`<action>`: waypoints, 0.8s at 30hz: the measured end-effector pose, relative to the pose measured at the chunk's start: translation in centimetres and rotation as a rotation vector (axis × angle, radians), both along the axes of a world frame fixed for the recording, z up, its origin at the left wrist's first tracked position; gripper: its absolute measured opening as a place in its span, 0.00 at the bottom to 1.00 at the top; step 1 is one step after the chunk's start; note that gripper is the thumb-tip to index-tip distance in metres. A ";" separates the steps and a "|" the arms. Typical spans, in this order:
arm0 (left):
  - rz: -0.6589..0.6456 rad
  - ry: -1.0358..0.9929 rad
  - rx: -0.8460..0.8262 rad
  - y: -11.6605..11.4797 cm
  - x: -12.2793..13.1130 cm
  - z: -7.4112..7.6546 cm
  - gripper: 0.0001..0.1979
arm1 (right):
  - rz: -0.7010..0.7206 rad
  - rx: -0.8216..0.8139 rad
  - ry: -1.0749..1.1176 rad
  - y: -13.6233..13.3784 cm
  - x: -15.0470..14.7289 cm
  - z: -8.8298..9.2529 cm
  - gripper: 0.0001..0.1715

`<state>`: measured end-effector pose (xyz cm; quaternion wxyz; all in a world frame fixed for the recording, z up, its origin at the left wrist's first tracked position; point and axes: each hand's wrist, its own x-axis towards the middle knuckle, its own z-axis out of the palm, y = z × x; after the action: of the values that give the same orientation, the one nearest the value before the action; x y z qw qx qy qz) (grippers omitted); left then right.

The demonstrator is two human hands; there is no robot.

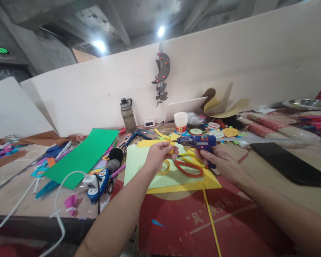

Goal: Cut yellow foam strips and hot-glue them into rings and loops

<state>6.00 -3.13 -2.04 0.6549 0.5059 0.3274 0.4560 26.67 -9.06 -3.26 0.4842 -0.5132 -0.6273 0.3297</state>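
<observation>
Between the closed fingers of my left hand [159, 155] is a small yellow felt piece [173, 142]. My right hand [222, 162] is wrapped round the grip of a blue hot glue gun [207, 141], and its nozzle points left, right at the yellow piece; whether they touch I cannot tell. Below my hands lie scissors with orange handles [189, 173] and a yellow ring-shaped strip [165, 167]. They rest on a pale green sheet [139, 175], which lies over a yellow sheet [211, 180].
On the left are a green sheet [88, 153] and a blue power strip [98, 191] with a white cable. A bottle [128, 116], a paper cup [181, 123] and several round badges stand or lie behind. At right lies a black phone-like slab [289, 162]. A red board [176, 221] is in front.
</observation>
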 end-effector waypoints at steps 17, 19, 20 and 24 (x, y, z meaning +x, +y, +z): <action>-0.044 0.001 0.015 0.1 -0.1 0.0 0.15 | -0.033 -0.024 0.096 -0.4 -0.5 0.0 0.19; -0.048 0.001 0.014 0.1 -0.1 -0.1 0.15 | -0.028 -0.025 0.108 -0.6 -0.7 0.3 0.19; -0.049 -0.001 0.014 0.1 -0.1 -0.1 0.15 | -0.018 -0.028 0.110 -0.7 -0.8 0.3 0.18; -0.052 -0.014 0.009 0.2 -0.2 -0.1 0.15 | -0.005 -0.033 0.121 -0.7 -0.7 0.0 0.18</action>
<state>5.85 -2.92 -2.14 0.6664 0.5141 0.3077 0.4438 26.00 -9.79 -3.23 0.5135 -0.5018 -0.5900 0.3695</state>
